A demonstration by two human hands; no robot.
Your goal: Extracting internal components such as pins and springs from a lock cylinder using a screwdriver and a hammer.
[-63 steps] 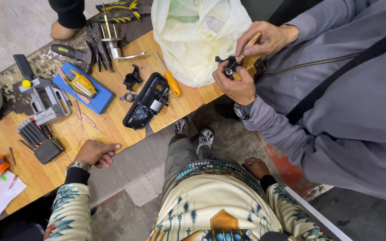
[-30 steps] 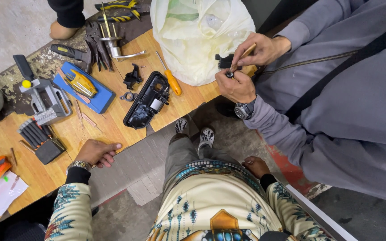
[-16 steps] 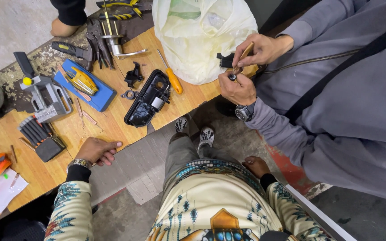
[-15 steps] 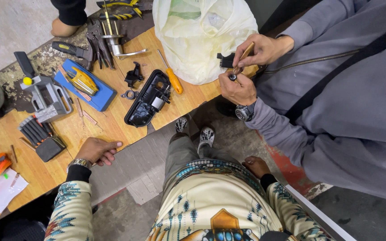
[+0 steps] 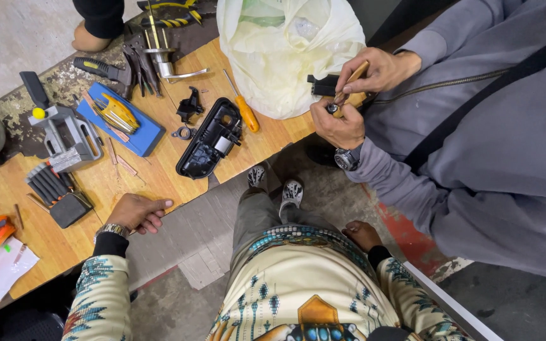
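- The wearer's left hand (image 5: 135,213) is resting at the lower left of the frame on the edge of the wooden workbench (image 5: 273,136), fingers loosely curled, gripping nothing.
- The right hand (image 5: 363,235) is sitting lower right of centre against the wearer's thigh, loosely curled; whether it is holding anything cannot be told.
- Just up and left of the left hand, a black set of screwdriver bits (image 5: 55,191) is lying on the bench, with a grey bench vise (image 5: 66,136) above it.
- A black door-handle housing (image 5: 210,139) is lying near the centre of the frame, close to the bench edge, well apart from both hands.
- An orange-handled screwdriver (image 5: 244,108) is lying just right of the housing, beside a white plastic bag (image 5: 289,47).
- At the upper right, a co-worker in grey is gripping a small black part (image 5: 323,85) in both hands.
- A blue tray (image 5: 135,136) holding yellow tools is sitting at the upper left.
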